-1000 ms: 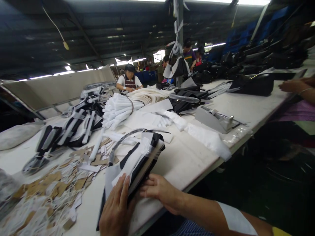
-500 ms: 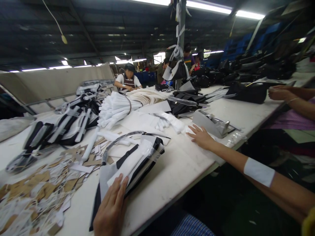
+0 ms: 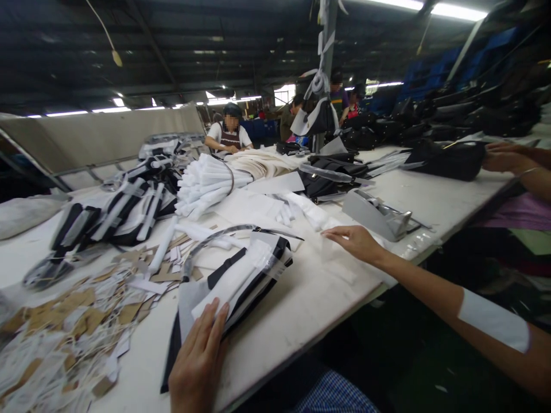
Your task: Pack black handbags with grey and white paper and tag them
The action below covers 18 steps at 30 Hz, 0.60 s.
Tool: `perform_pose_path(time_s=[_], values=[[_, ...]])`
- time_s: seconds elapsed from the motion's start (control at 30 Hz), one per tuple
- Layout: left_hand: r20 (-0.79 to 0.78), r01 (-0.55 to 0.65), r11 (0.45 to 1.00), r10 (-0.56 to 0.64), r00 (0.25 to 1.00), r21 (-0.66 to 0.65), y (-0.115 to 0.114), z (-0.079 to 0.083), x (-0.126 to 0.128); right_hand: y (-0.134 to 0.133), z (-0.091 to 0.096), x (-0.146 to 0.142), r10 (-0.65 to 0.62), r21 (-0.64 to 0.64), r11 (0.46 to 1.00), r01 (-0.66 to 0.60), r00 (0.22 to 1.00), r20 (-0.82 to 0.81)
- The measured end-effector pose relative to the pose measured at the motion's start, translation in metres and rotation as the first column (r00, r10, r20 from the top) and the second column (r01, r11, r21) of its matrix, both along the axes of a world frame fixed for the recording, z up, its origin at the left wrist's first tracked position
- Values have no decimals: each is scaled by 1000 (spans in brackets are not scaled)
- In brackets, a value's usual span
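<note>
My left hand (image 3: 198,361) lies flat with fingers stretched on the near end of a folded black and white fabric piece (image 3: 245,275), which rests on the white table (image 3: 301,312) with a clear film over part of it. To the right, my right hand (image 3: 355,241) reaches over the table and pinches a thin clear plastic bag (image 3: 338,261), lifting it just off the surface. A white band shows on my right forearm. A grey tape dispenser (image 3: 374,215) stands just beyond that hand.
Brown and white paper tags (image 3: 73,321) litter the left. Behind them lie black and white strap pieces (image 3: 116,212) and a bundle of white rolls (image 3: 206,186). At the right edge a co-worker's hands (image 3: 508,158) hold a black bag (image 3: 447,158). Other people work at the far end.
My right hand left the fabric piece, reached right toward the tape dispenser and now lifts a clear plastic bag. My left hand stayed flat on the fabric piece.
</note>
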<state>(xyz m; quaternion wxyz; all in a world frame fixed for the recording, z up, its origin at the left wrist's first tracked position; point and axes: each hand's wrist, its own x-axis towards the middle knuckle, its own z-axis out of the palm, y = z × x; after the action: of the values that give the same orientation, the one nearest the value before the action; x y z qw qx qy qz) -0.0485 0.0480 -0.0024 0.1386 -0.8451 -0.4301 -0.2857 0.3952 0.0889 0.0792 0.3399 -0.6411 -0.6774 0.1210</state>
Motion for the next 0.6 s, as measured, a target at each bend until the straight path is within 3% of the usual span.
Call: perform_pose_path(time_s=[0.07, 0.17, 0.23, 0.3, 0.37, 0.43, 0.5, 0.6], values=[[-3, -3, 1000, 3, 1000, -5, 0, -1, -1, -24, 10, -23, 130, -139, 979, -148, 983, -131], [7, -11, 1000, 11, 1000, -6, -1, -2, -2, -53, 18, -49, 329, -323, 861, -393, 914, -236], [17, -9, 1000, 10, 1000, -6, -1, -2, -1, -61, 15, -58, 399, -377, 800, -467, 883, -248], [32, -9, 1000, 9, 999, -10, -2, -1, -1, -61, 1, -63, 399, -334, 838, -431, 902, -164], [50, -8, 1000, 9, 999, -20, -2, -1, 0, -56, -21, -68, 338, -218, 919, -328, 941, 7], [70, -12, 999, 14, 997, -31, -1, 0, 0, -51, -46, -76, 259, -119, 963, -240, 946, 192], [99, -24, 999, 29, 995, -46, -1, 1, -1, -52, -67, -89, 254, -112, 967, -230, 909, 330], [162, -63, 996, 73, 984, -66, -2, 5, -2, -62, -80, -115, 428, -204, 904, -377, 816, 389]])
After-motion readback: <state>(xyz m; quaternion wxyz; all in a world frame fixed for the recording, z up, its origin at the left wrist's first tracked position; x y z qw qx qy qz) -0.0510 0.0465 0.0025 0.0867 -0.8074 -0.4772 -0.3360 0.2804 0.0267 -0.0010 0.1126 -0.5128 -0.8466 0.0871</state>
